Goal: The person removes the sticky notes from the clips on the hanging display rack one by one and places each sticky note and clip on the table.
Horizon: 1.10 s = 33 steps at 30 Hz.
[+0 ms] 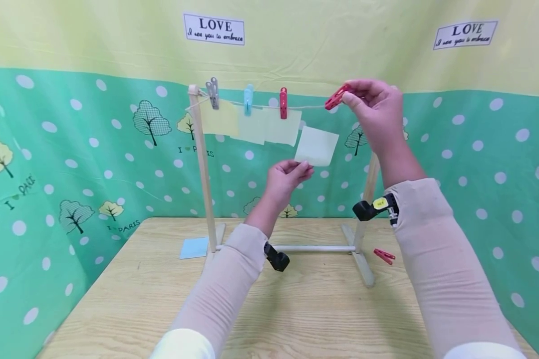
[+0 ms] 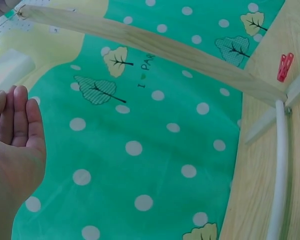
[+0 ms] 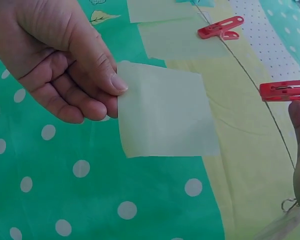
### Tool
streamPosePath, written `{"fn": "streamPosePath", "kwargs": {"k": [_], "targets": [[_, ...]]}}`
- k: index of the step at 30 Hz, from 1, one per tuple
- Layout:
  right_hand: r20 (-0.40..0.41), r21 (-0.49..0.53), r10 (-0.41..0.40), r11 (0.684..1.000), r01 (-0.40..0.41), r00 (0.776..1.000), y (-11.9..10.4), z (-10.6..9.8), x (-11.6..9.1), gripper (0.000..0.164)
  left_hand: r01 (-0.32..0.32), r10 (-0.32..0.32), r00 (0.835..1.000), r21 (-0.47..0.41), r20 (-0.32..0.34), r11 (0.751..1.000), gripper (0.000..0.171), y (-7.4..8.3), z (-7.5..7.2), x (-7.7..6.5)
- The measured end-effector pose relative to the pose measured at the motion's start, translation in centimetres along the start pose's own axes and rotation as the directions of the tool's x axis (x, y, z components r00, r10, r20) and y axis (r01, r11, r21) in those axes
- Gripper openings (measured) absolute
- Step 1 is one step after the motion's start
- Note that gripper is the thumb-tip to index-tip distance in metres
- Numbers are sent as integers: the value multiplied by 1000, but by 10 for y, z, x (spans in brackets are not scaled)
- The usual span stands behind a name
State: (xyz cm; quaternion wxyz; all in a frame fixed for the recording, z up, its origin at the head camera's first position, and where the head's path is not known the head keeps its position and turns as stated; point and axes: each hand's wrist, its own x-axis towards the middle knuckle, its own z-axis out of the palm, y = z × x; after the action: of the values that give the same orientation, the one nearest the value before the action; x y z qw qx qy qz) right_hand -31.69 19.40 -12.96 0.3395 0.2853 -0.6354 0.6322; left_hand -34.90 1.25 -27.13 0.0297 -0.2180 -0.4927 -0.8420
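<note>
My left hand (image 1: 289,178) pinches the lower edge of a pale green paper square (image 1: 317,146), which is held up below the string (image 1: 312,107). In the right wrist view the thumb lies on the near face of that paper (image 3: 167,112). Higher up, my right hand (image 1: 382,109) grips a red clothespin (image 1: 338,96) between thumb and fingers, its tip at the string. The paper and this clothespin are apart. Left along the string, a grey clothespin (image 1: 213,93), a blue clothespin (image 1: 248,99) and another red clothespin (image 1: 283,103) hold paper sheets (image 1: 280,128).
The string runs between the posts of a wooden frame (image 1: 204,174) standing on the table (image 1: 161,299). A blue paper square (image 1: 194,248) lies by its left foot. One loose red clothespin (image 1: 384,256) lies right of the right foot. A patterned curtain (image 1: 117,169) hangs behind.
</note>
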Motion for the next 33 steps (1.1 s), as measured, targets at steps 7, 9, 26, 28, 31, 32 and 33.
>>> {"fn": "streamPosePath", "kwargs": {"k": [7,9,26,28,31,32,33], "targets": [[-64,101,-3,995,10,998,4,-2,-2,17,-9,9,1000,17,3,1000,5,2,-6,-3],[-63,115,-3,993,10,998,5,-3,-5,18,-12,12,1000,22,5,1000,5,3,-7,-4],[86,49,4,999,-8,996,8,-12,-47,25,-36,31,997,83,64,996,2,13,-12,-19],[99,43,9,999,-14,995,9,-12,-52,27,-35,30,998,89,64,995,2,14,-12,-22],[106,39,24,999,-28,994,9,-13,-60,29,-41,33,997,108,69,993,4,17,-14,-25],[106,37,28,999,-32,994,10,-14,-63,29,-45,37,997,115,74,992,4,18,-14,-27],[105,37,34,999,-38,994,10,-15,-65,29,-50,40,996,120,81,992,4,18,-14,-28]]}}
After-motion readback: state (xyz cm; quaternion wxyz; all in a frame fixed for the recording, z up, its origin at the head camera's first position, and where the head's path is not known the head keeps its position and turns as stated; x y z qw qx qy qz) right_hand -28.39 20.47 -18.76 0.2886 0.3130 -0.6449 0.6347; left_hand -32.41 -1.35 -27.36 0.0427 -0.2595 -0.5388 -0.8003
